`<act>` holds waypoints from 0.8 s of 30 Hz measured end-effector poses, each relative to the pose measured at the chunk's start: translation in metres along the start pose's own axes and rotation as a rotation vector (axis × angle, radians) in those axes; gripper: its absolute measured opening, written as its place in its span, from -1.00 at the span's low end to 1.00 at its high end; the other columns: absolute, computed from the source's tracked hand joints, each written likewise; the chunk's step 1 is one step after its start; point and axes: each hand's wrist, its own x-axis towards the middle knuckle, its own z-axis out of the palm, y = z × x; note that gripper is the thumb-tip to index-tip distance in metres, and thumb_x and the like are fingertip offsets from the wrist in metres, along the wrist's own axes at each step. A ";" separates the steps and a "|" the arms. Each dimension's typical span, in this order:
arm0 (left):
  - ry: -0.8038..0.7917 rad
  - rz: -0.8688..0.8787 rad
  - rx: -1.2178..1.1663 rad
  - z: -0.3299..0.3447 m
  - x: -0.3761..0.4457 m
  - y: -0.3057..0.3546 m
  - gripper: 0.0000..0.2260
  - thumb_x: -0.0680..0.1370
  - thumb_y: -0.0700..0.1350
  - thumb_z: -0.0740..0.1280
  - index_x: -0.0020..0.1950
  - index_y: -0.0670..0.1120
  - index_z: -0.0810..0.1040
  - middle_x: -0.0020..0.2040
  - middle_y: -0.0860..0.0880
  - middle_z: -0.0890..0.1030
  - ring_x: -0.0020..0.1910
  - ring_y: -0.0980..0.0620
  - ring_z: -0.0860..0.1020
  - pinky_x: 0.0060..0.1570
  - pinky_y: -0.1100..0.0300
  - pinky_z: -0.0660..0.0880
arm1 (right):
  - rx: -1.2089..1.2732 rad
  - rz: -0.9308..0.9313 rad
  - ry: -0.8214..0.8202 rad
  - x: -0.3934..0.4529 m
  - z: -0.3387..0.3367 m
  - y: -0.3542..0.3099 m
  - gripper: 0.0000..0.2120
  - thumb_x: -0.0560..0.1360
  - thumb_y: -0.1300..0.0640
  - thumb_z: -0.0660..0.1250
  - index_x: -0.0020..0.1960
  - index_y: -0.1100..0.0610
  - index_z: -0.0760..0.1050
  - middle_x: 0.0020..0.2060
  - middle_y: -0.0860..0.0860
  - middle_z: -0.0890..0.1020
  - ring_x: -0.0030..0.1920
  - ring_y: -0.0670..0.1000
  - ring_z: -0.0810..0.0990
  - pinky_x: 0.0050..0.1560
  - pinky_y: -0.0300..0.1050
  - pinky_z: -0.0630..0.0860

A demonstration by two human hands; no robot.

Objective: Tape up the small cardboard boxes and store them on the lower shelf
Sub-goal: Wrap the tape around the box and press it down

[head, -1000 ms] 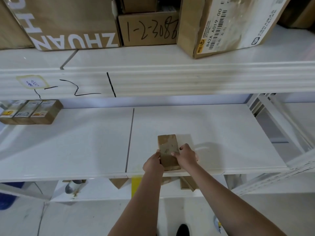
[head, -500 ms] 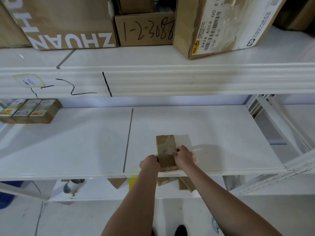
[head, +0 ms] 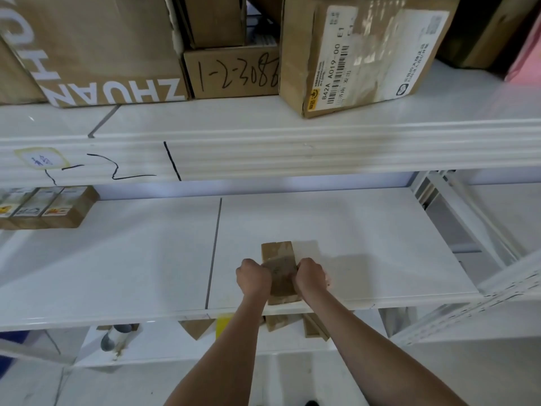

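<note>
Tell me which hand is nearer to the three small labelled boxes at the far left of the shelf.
Left. The left hand grips the small cardboard box's left side, toward the three labelled boxes. The right hand grips its right side, farther off.

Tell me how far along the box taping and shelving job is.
Done: three labelled boxes sit at the shelf's far left. In hand: left hand and right hand grip a small taped box near the front edge. Left: release it; other boxes unseen.

The white shelf (head: 366,259) bears a small cardboard box (head: 278,259) near its front edge and three boxes (head: 44,208) far left.
</note>
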 end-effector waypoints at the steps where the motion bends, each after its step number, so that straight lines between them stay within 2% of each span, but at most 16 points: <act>1: -0.007 0.020 0.053 0.000 0.000 0.001 -0.90 0.62 -0.25 0.28 -0.10 -0.18 0.45 -0.22 -0.07 0.47 -0.29 0.05 0.44 -0.27 0.21 0.38 | -0.013 0.013 -0.002 -0.001 -0.002 -0.002 -0.89 0.62 0.18 0.34 0.14 0.14 0.55 0.00 0.04 0.66 -0.12 0.01 0.53 -0.27 -0.21 0.27; 5: -0.080 0.090 0.127 0.002 0.005 0.005 -0.81 0.67 -0.19 0.23 -0.15 -0.14 0.43 -0.07 -0.14 0.58 -0.25 0.02 0.48 -0.30 0.23 0.40 | -0.025 0.023 -0.035 0.001 -0.006 -0.004 -0.89 0.60 0.20 0.35 0.12 0.13 0.55 -0.02 0.03 0.64 -0.12 0.01 0.51 -0.15 -0.16 0.38; 7: -0.116 0.085 0.101 0.000 0.008 0.005 -0.81 0.67 -0.14 0.21 -0.11 -0.16 0.47 -0.01 -0.17 0.63 -0.16 -0.07 0.56 -0.22 0.16 0.49 | -0.028 0.035 -0.051 0.001 -0.007 -0.005 -0.93 0.58 0.18 0.38 0.05 0.11 0.51 -0.16 -0.01 0.57 -0.17 -0.01 0.49 -0.11 -0.12 0.41; 10: -0.178 0.040 0.059 -0.005 0.009 0.006 -0.76 0.67 -0.06 0.20 0.03 -0.20 0.54 0.03 -0.19 0.63 -0.02 -0.16 0.63 -0.04 0.07 0.61 | 0.004 0.055 -0.026 -0.001 -0.010 -0.008 -0.82 0.55 0.16 0.41 -0.11 0.07 0.40 -0.30 -0.05 0.46 -0.31 -0.05 0.42 -0.10 -0.08 0.47; 11: -0.199 0.024 0.044 -0.006 0.009 0.006 -0.74 0.67 -0.03 0.19 0.06 -0.21 0.54 0.03 -0.19 0.63 -0.01 -0.16 0.63 -0.02 0.05 0.62 | 0.030 0.060 -0.018 -0.002 -0.011 -0.009 -0.79 0.54 0.16 0.41 -0.13 0.07 0.37 -0.29 -0.05 0.46 -0.30 -0.03 0.44 -0.07 -0.06 0.50; 14: -0.237 -0.023 -0.037 -0.013 0.011 0.005 -0.73 0.67 0.00 0.19 0.05 -0.19 0.52 -0.06 -0.15 0.60 -0.09 -0.12 0.62 -0.05 0.04 0.63 | 0.131 0.072 -0.009 -0.005 -0.017 -0.010 -0.77 0.51 0.18 0.43 -0.18 0.09 0.37 -0.20 -0.01 0.53 -0.07 0.10 0.62 0.12 0.11 0.60; 15: -0.241 -0.034 -0.080 -0.015 0.013 0.006 -0.72 0.67 0.01 0.19 0.06 -0.20 0.51 -0.08 -0.13 0.59 -0.12 -0.09 0.61 -0.07 0.04 0.62 | 0.171 0.071 -0.007 -0.005 -0.021 -0.011 -0.80 0.50 0.18 0.43 -0.18 0.09 0.41 -0.19 0.01 0.57 -0.06 0.11 0.63 0.10 0.10 0.61; 17: -0.264 -0.013 -0.118 -0.021 0.018 0.010 -0.68 0.67 0.03 0.19 0.15 -0.22 0.51 -0.09 -0.11 0.57 -0.16 -0.05 0.57 -0.19 0.08 0.58 | 0.238 0.041 -0.004 -0.005 -0.030 -0.013 -0.83 0.51 0.17 0.44 -0.20 0.12 0.48 -0.25 0.02 0.60 -0.20 0.04 0.62 -0.18 -0.11 0.60; 19: -0.315 0.024 -0.162 -0.027 0.020 0.018 -0.62 0.67 0.09 0.19 0.28 -0.21 0.43 0.04 -0.14 0.57 -0.03 -0.09 0.57 -0.11 0.06 0.56 | 0.296 -0.004 -0.010 -0.003 -0.041 -0.017 -0.79 0.51 0.15 0.46 -0.26 0.15 0.52 -0.33 0.01 0.58 -0.33 -0.02 0.57 -0.45 -0.25 0.39; 21: -0.401 0.036 -0.260 -0.030 0.020 0.027 -0.51 0.64 0.22 0.20 0.33 -0.17 0.37 0.18 -0.16 0.56 0.11 -0.15 0.58 0.05 -0.02 0.57 | 0.343 -0.055 -0.019 -0.004 -0.051 -0.020 -0.73 0.49 0.17 0.47 -0.36 0.14 0.52 -0.40 0.01 0.55 -0.39 -0.03 0.54 -0.50 -0.28 0.31; 23: -0.469 0.044 -0.318 -0.032 0.018 0.033 -0.40 0.61 0.34 0.14 0.30 -0.16 0.43 0.16 -0.16 0.60 0.09 -0.14 0.61 0.04 0.02 0.56 | 0.373 -0.105 -0.036 -0.005 -0.058 -0.021 -0.69 0.47 0.18 0.44 -0.42 0.14 0.47 -0.46 0.02 0.49 -0.41 -0.01 0.51 -0.44 -0.25 0.31; 24: -0.469 0.057 -0.326 -0.032 0.018 0.034 -0.37 0.61 0.36 0.10 0.27 -0.18 0.49 0.10 -0.15 0.63 0.04 -0.13 0.62 0.00 0.05 0.56 | 0.399 -0.135 -0.053 -0.006 -0.062 -0.021 -0.70 0.47 0.14 0.44 -0.40 0.15 0.47 -0.44 0.03 0.48 -0.39 0.00 0.50 -0.40 -0.22 0.32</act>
